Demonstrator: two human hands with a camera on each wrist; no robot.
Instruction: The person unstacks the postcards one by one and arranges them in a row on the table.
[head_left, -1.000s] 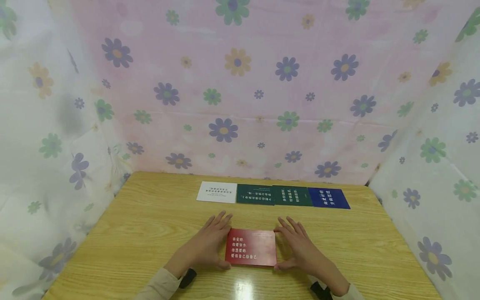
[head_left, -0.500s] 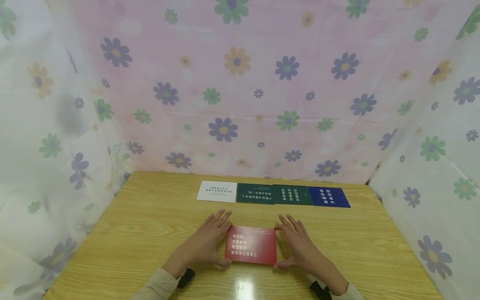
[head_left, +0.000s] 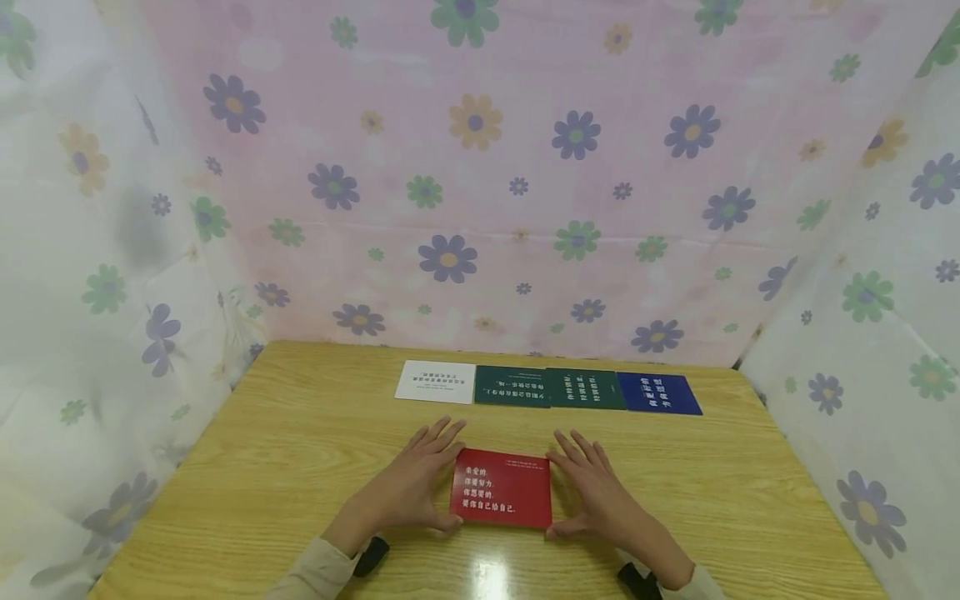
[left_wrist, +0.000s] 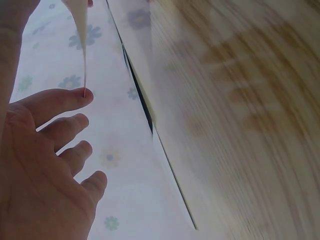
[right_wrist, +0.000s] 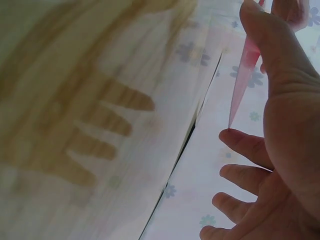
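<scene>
A red postcard (head_left: 517, 490) with white lettering lies between my two hands in the head view, close over the near part of the table. My left hand (head_left: 411, 487) holds its left side, forefinger at the far corner and thumb at the near one. On the right side my right hand (head_left: 600, 493) holds the matching corners the same way. Seen from the left wrist, the postcard (left_wrist: 81, 30) is a thin pale sliver meeting the forefinger tip. The right wrist view shows the postcard (right_wrist: 243, 77) edge-on and pinkish. The other fingers of both hands are spread.
Along the back of the wooden table (head_left: 300, 450) lie a white card (head_left: 435, 392), a dark green card (head_left: 495, 398), another green card (head_left: 558, 400) and a blue card (head_left: 682, 396), side by side. Flowered curtains (head_left: 517, 208) enclose the back and sides.
The red postcard has shifted slightly away from me and tilted a little; the glare on its face has faded. Both hands keep their hold and have barely moved.
</scene>
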